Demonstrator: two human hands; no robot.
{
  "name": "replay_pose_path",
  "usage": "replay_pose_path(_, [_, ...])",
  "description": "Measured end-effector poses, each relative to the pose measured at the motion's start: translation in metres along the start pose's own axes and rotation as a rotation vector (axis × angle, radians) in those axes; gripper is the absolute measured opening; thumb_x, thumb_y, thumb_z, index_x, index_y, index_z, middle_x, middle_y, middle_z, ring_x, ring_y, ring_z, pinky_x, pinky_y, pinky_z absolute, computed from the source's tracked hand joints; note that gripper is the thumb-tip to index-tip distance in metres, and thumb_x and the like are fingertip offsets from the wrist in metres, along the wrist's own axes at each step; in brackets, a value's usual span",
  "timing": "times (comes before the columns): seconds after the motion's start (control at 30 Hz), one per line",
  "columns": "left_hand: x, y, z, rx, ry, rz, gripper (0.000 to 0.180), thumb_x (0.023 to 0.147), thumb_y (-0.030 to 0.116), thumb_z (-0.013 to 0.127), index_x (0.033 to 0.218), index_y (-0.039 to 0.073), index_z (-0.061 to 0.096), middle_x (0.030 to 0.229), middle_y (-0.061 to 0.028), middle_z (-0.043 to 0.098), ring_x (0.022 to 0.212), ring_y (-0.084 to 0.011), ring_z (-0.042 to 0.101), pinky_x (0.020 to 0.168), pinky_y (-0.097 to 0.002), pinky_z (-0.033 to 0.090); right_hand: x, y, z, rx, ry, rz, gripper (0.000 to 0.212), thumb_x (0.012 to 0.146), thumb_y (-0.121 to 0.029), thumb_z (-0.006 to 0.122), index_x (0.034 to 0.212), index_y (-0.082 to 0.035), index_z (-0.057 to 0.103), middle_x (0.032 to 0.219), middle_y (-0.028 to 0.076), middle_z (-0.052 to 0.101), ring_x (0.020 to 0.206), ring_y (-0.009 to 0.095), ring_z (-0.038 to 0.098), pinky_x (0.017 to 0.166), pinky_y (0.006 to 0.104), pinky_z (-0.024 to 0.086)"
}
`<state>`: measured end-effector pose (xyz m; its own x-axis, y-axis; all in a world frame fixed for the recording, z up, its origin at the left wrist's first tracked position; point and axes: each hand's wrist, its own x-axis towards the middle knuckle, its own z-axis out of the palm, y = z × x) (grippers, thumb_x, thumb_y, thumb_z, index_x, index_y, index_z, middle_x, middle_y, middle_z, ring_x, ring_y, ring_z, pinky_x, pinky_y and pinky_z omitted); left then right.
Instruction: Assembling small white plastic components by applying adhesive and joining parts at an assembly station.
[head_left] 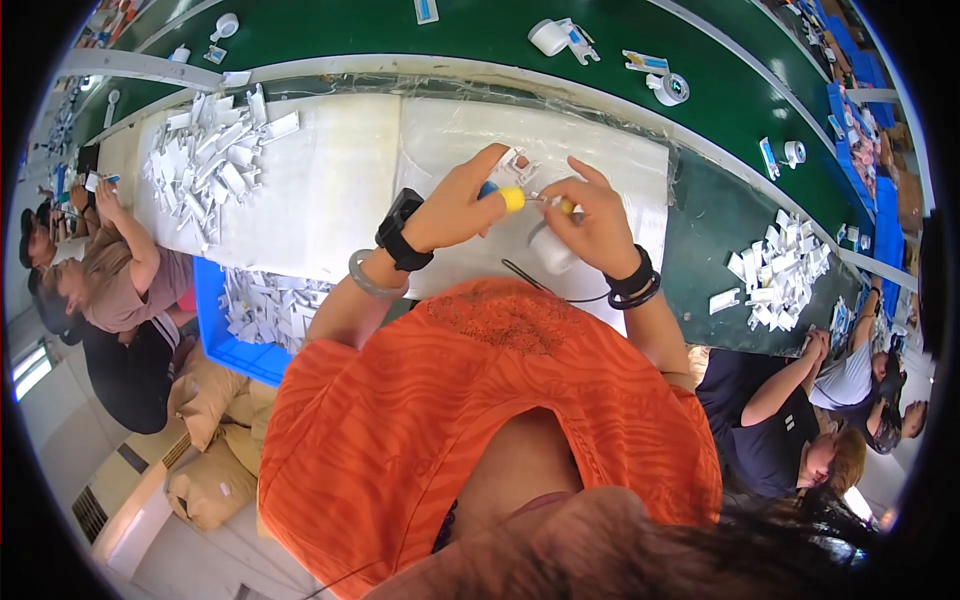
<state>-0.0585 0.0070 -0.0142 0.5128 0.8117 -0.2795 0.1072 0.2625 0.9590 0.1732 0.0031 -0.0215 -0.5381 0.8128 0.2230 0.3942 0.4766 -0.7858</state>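
My left hand point(457, 208) is closed round a small yellow-and-blue cylinder point(512, 198), which shows between thumb and fingers. A white plastic part point(517, 163) sticks out at that hand's fingertips. My right hand point(592, 222) is close beside it, thumb and forefinger pinched at a thin metal piece with a small yellow bit point(567, 206); its exact kind is too small to tell. A white rounded piece point(552, 250) lies on the white sheet under my right hand, partly covered by it. A black cord point(540, 285) curves near my chest.
White plastic parts are heaped at the left point(215, 160) and at the right point(780, 265). A blue bin point(238, 355) of similar parts stands lower left. Beyond the table's raised edge, a green conveyor point(480, 45) carries white round items. People sit at both sides.
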Motion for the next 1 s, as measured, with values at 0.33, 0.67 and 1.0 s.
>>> replay_pose_path(0.33, [0.014, -0.008, 0.026, -0.264, 0.119, 0.07, 0.027, 0.098, 0.01, 0.042, 0.123, 0.001, 0.048, 0.095, -0.0084, 0.058, 0.067, -0.0108, 0.057, 0.053, -0.0265, 0.053, 0.001, -0.011, 0.014, 0.131, 0.277, 0.048, 0.026, 0.085, 0.003, 0.066, 0.109, -0.004, 0.066, 0.101, 0.011, 0.059, 0.078, 0.017, 0.064, 0.065, 0.0251, 0.052])
replay_pose_path(0.67, [0.014, -0.008, 0.027, -0.365, 0.206, 0.139, 0.033, 0.094, 0.004, 0.039, 0.125, 0.0, 0.046, 0.098, -0.01, 0.058, 0.069, -0.0131, 0.057, 0.052, -0.0278, 0.052, -0.007, -0.007, 0.007, 0.253, 0.146, 0.305, 0.019, 0.084, -0.001, 0.07, 0.102, -0.006, 0.07, 0.082, 0.006, 0.063, 0.077, 0.016, 0.064, 0.066, 0.0255, 0.048])
replay_pose_path(1.0, [0.009, -0.003, 0.035, -0.197, 0.141, 0.13, 0.037, 0.092, 0.003, 0.037, 0.128, -0.001, 0.046, 0.098, -0.0101, 0.059, 0.074, -0.0134, 0.055, 0.058, -0.027, 0.051, -0.011, -0.012, 0.017, 0.056, 0.38, 0.1, 0.017, 0.082, -0.001, 0.072, 0.098, -0.003, 0.066, 0.088, 0.011, 0.067, 0.078, 0.024, 0.064, 0.07, 0.0315, 0.05])
